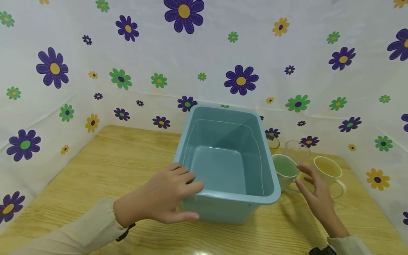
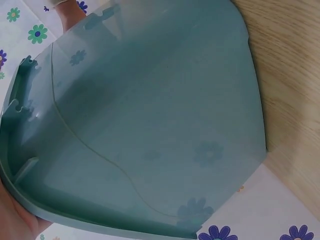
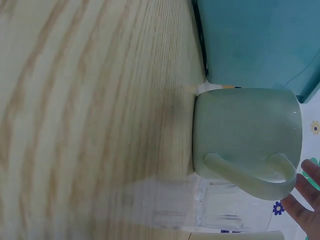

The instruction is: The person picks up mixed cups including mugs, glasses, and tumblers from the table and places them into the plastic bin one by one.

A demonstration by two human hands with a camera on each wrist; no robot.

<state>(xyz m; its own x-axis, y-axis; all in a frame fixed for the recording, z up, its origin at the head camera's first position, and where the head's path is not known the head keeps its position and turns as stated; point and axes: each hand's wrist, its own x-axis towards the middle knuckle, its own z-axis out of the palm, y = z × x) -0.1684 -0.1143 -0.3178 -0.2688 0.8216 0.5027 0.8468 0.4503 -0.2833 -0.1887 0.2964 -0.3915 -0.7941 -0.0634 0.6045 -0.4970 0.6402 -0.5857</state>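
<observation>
A blue-green plastic bin point(image 1: 223, 209) stands on the wooden table, nothing inside it. My left hand point(image 1: 165, 196) holds its near-left rim, fingers over the edge and thumb outside. The left wrist view shows the bin's outer wall point(image 2: 150, 110) close up. To the bin's right stands an upright green mug point(image 1: 284, 168), its handle turned toward my right hand point(image 1: 318, 194). The fingers of that hand are spread beside the mug's rim and handle; whether they touch is unclear. The right wrist view also shows the green mug point(image 3: 245, 130) with fingertips point(image 3: 311, 186) near the handle top.
A cream-yellow mug point(image 1: 328, 167) stands right of the green one, partly behind my right hand. Two clear glasses, one point(image 1: 298, 150) more visible than the other point(image 1: 274, 141), stand behind the mugs. A flower-printed white sheet point(image 1: 204, 53) encloses the table point(image 1: 127, 159) at back and sides.
</observation>
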